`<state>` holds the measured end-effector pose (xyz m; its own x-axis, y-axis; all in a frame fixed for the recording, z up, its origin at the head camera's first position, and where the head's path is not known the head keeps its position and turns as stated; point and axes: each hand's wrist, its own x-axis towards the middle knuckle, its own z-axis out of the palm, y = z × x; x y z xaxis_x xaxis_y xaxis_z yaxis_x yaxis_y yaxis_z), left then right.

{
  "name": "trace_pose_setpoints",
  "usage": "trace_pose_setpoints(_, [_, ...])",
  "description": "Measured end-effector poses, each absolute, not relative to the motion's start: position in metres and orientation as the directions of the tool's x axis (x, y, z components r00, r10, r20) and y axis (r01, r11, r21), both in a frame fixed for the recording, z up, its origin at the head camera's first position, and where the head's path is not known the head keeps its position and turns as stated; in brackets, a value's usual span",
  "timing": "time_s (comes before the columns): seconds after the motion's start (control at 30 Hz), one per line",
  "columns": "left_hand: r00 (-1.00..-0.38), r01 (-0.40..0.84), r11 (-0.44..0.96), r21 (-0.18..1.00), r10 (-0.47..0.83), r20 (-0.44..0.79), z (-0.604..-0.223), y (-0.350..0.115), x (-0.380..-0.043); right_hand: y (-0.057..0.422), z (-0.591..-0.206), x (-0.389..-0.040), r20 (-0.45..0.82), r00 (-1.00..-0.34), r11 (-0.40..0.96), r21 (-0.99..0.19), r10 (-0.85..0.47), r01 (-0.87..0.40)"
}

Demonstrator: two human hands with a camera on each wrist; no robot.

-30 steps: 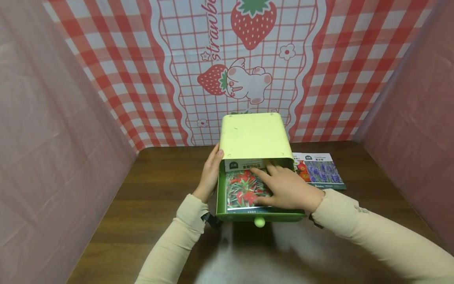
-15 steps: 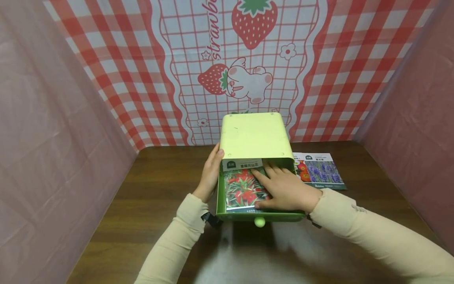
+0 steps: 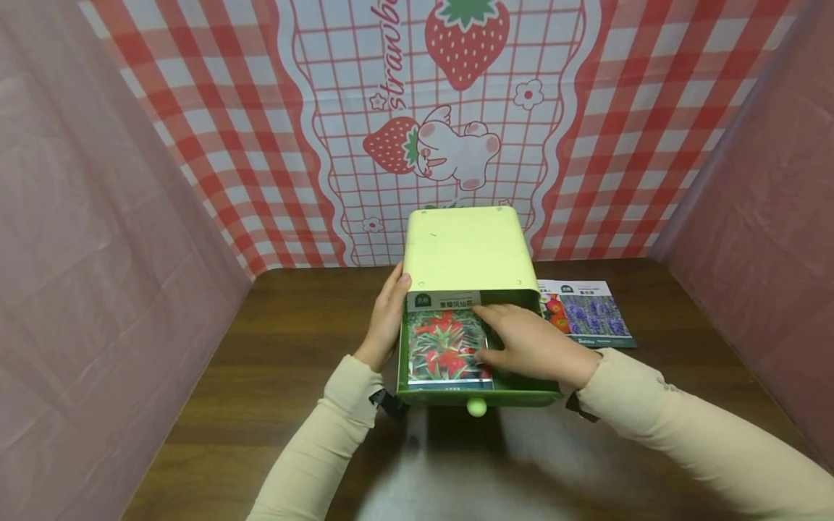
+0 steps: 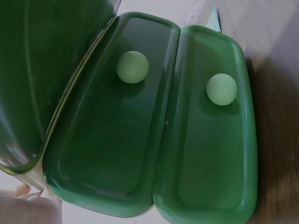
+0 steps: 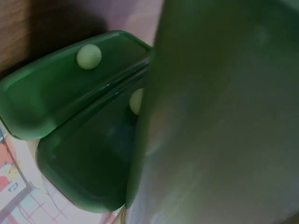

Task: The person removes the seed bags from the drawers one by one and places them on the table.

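Observation:
A small light-green drawer cabinet [image 3: 468, 250] stands on the table with its top drawer [image 3: 449, 398] pulled out. Inside that drawer, at its left side, lies a seed packet [image 3: 443, 347] with a picture of red flowers. My right hand [image 3: 531, 344] reaches into the drawer from the right, its fingertips at the packet's right edge; some fingers are hidden inside. My left hand [image 3: 386, 318] rests along the cabinet's left side, with the thumb near the front edge. In the left wrist view, part of this hand shows at the lower left.
Two more seed packets [image 3: 596, 315], one with purple flowers, lie overlapping on the table right of the cabinet. Below the open drawer are two closed drawers [image 4: 205, 154] with round knobs. A strawberry-print cloth [image 3: 456, 145] hangs behind the wooden table [image 3: 260, 405].
The red-flower packet has shifted left inside the drawer. My right hand's fingers have drawn closer together and now sit at the packet's right edge. My left hand stays in place.

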<state>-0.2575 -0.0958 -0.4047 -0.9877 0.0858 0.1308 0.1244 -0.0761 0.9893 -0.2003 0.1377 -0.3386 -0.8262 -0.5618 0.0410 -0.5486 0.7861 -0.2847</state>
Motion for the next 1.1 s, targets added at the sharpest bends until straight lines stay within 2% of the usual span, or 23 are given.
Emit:
trace_pose_setpoints(0.23, [-0.988, 0.123, -0.075, 0.99, 0.081, 0.129, -0.406, -0.095, -0.257, 0.142, -0.331, -0.201, -0.025, -0.855, 0.721, -0.552, -0.517, -0.42])
trace_pose_setpoints(0.37, [-0.988, 0.125, -0.075, 0.989, 0.081, 0.131, -0.406, -0.095, -0.257, 0.146, -0.328, -0.202, -0.078, -0.866, 0.631, -0.717, -0.495, -0.296])
trace_pose_setpoints(0.5, [-0.988, 0.129, -0.066, 0.989, 0.076, 0.134, -0.406, -0.095, -0.257, 0.147, -0.329, -0.205, -0.12, -0.859, 0.54, -0.818, -0.499, -0.199])
trace_pose_setpoints(0.8, [-0.988, 0.134, -0.059, 0.989, 0.076, 0.138, -0.407, -0.096, -0.258, 0.142, -0.332, -0.207, -0.245, -0.82, 0.41, -0.912, -0.517, 0.015])
trace_pose_setpoints(1.1, [-0.986, 0.135, -0.079, 0.988, 0.089, 0.142, -0.406, -0.096, -0.258, 0.138, -0.339, -0.202, -0.319, -0.767, 0.364, -0.924, -0.556, 0.121])
